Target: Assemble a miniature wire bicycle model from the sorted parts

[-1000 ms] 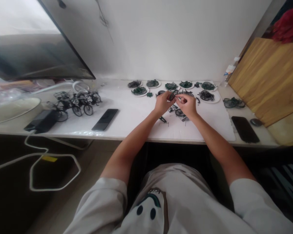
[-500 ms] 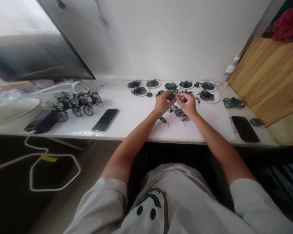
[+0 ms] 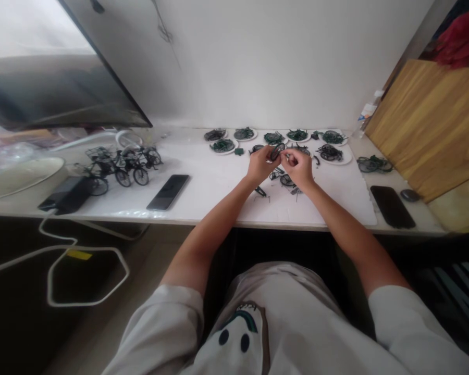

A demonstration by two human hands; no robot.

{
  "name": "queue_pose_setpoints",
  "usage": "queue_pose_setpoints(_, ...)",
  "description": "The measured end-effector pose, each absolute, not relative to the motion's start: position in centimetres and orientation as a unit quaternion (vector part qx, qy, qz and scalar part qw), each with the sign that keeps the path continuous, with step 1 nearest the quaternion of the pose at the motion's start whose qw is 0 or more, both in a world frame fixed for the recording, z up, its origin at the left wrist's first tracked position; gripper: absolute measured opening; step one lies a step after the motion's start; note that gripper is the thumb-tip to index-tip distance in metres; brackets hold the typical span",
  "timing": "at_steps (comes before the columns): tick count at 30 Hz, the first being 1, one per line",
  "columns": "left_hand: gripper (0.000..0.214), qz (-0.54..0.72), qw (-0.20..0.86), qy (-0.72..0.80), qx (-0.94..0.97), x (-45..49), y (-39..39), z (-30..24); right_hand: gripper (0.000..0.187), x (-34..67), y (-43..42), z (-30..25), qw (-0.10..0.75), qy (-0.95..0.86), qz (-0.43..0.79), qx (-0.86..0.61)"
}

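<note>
A small black toy bicycle wheel [image 3: 277,151] is gripped in the fingers of my left hand [image 3: 261,164], raised above the white sheet [image 3: 211,192]. My right hand [image 3: 299,164] is closed in a pinch at the wheel's right side; what its fingertips hold, if anything, is too small to make out. Below and between my hands lie loose model bicycle parts [image 3: 287,180], among them another wheel. A dark narrow part [image 3: 260,191] and a thin bent wire piece [image 3: 268,199] rest nearer the table's front edge.
Several white plates with dark green and black parts [image 3: 245,134] line the back. Assembled model bicycles [image 3: 123,166] stand at left, beside a phone [image 3: 169,192]. Another phone [image 3: 393,207], a dark rounded object [image 3: 410,195] and a wooden board [image 3: 433,125] are at right.
Almost nothing differs. My right hand has shifted very slightly to the left at the wheel, while my left hand keeps its hold.
</note>
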State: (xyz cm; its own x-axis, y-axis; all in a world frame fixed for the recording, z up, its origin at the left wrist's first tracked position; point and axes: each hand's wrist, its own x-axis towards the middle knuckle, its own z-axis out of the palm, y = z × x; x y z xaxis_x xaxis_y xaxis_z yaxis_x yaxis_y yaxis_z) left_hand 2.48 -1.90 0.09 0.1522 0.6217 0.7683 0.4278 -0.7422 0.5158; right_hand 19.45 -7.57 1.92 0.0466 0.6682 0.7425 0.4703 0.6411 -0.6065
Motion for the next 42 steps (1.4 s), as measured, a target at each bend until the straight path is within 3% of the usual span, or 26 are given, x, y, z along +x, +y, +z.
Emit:
queue_pose_setpoints(7, 0.014, 0.55, 0.09, 0.356, 0.75, 2.49, -2.15, 0.29, 0.028, 19.32, -7.88, 2.19, 0.599, -0.68, 0.093, -0.413)
queue_pose_setpoints(17, 0.018, 0.559, 0.108, 0.34, 0.749, 2.54, -2.27, 0.36, 0.042, 19.58, -7.18, 2.33, 0.598, -0.652, 0.194, -0.423)
queue_pose_setpoints(31, 0.016, 0.562, 0.11, 0.339, 0.747, 2.46, -2.17, 0.31, 0.031, 19.59, -8.05, 2.44, 0.573, -0.699, 0.093, -0.417)
queue_pose_setpoints(42, 0.014, 0.56, 0.105, 0.335, 0.75, 2.38, -1.99, 0.13, 0.024, 19.57, -8.08, 2.43, 0.58, -0.697, 0.088, -0.412)
